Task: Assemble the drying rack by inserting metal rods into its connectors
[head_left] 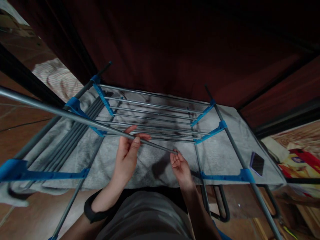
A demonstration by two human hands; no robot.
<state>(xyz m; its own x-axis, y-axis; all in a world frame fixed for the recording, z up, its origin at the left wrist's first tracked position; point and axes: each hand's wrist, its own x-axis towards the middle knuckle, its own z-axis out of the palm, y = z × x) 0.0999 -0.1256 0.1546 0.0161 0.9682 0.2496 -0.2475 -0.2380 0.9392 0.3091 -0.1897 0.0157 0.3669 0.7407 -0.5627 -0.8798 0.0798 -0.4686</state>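
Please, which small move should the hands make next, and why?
Probably turn the rod crosswise toward the front blue brackets: the left hand and right hand hold it slanted, and no rod visibly spans those brackets, unlike the rear brackets.

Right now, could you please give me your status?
Left hand gripping gray metal tube; right hand pinching its end. Blue-bracketed rack on both sides. Smartphone apart, at right.
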